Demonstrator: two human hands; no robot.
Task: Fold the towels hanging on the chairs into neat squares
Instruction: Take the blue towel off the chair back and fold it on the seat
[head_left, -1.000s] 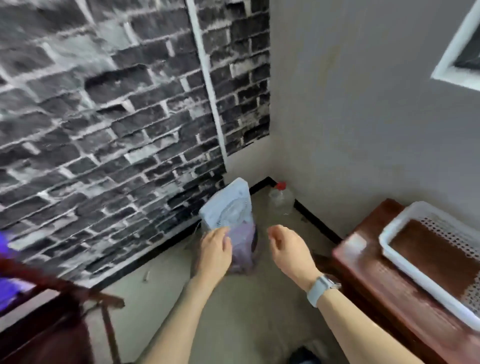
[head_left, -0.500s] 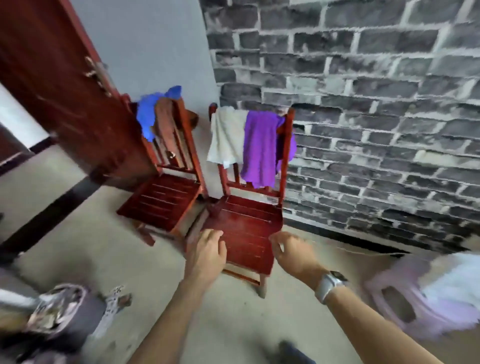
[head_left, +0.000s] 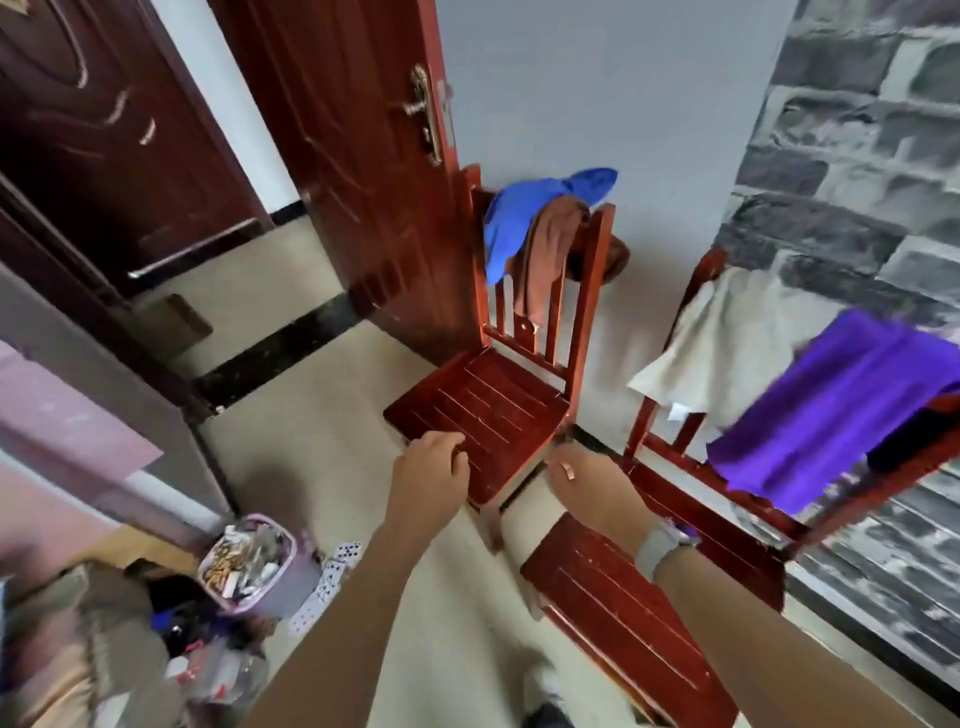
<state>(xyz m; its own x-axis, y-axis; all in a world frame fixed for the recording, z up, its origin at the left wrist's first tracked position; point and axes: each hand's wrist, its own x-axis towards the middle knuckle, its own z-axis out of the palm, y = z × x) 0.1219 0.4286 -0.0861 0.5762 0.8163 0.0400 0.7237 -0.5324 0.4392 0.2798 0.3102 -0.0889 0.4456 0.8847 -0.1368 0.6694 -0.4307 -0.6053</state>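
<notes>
1. We have two red wooden slat-back chairs ahead of us: the left chair by the dark wooden door, the right chair along the grey brick-pattern wall.
2. Towels, all unfolded: a blue towel and a brown towel draped over the left chair's back; a cream towel and a purple towel over the right chair's back.
3. Our left hand, fingers loosely curled, holds nothing; it hovers over the left seat's front edge.
4. Our right hand is likewise relaxed and holds nothing, between the two chairs.
5. Key relation: every towel hangs beyond and above both hands. Blue and brown lie straight ahead, left hand slightly nearer; cream and purple lie off to the right, nearer the right hand. Each hangs lengthwise down its chair back.
6. We judge the reach not yet begun.
</notes>
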